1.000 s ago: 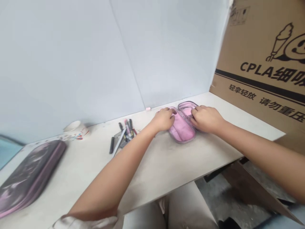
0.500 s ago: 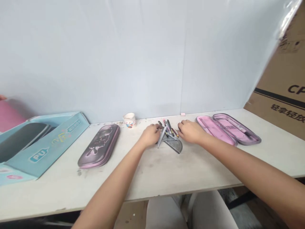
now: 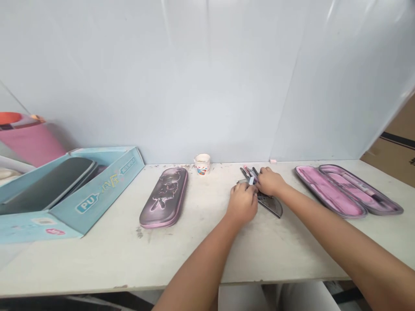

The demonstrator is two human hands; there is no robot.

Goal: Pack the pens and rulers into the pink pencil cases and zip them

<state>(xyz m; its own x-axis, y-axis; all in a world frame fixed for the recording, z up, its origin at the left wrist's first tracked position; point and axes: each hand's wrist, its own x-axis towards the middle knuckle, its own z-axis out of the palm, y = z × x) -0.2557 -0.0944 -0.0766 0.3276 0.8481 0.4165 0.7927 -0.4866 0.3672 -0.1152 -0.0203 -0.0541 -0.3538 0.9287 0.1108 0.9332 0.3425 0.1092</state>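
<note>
My left hand point(image 3: 243, 202) is closed at the near left of a small pile, with a pale grey end of a ruler-like strip point(image 3: 251, 180) poking out past the fingers. Curled over the pile's right side, my right hand point(image 3: 270, 181) has its fingers closed against the pens point(image 3: 250, 171). The hands nearly touch, and they hide most of the pile. A dark see-through protractor point(image 3: 271, 206) lies flat beneath and in front of them. To the right, an open pencil case point(image 3: 330, 190) shows its pink lining and a pen-like item inside.
A closed dark pencil case point(image 3: 165, 198) with a raised figure lies left of the hands. Behind it stands a paper cup point(image 3: 202, 164). A light-blue box point(image 3: 97, 190) holding a dark case is at far left. A pink eraser-like block point(image 3: 273, 161) sits by the wall.
My view has turned left, so things appear further right. My hands have come closer together over the pile. The left hand now covers most of the grey strip.
</note>
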